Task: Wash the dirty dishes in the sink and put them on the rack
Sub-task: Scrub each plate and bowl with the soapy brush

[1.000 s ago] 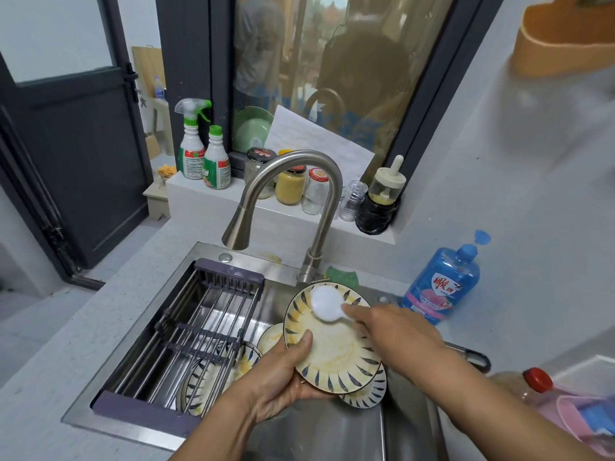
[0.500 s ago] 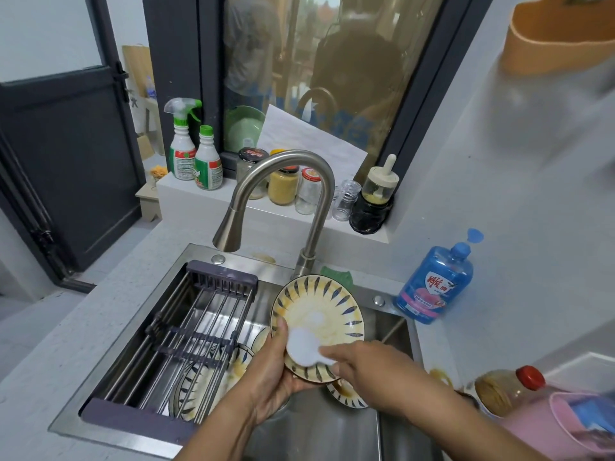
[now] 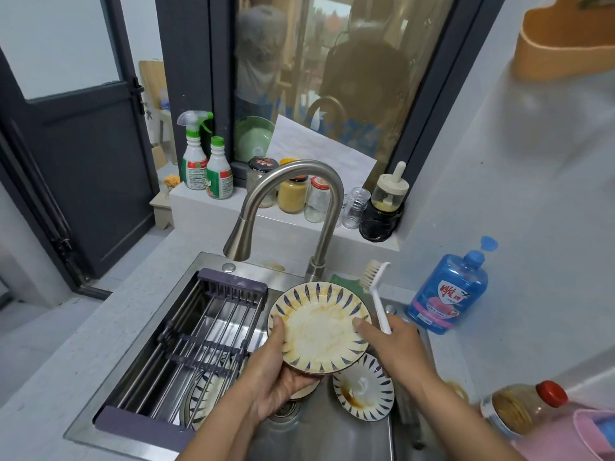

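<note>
Stained plate [image 3: 319,331] held tilted above the middle of the sink [image 3: 332,440].
Left hand [image 3: 276,377] grips the plate's lower-left rim; right hand [image 3: 396,347] clutches an upright dish brush [image 3: 377,291], one fingertip touching the plate's right rim.

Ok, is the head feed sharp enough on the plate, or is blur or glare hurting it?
Head view: the plate is sharp, stains readable, soft light, no glare; the right edge smears, blurring the pink container; the window glass is hazy with reflections; the door looks bowed by the wide lens.
</note>
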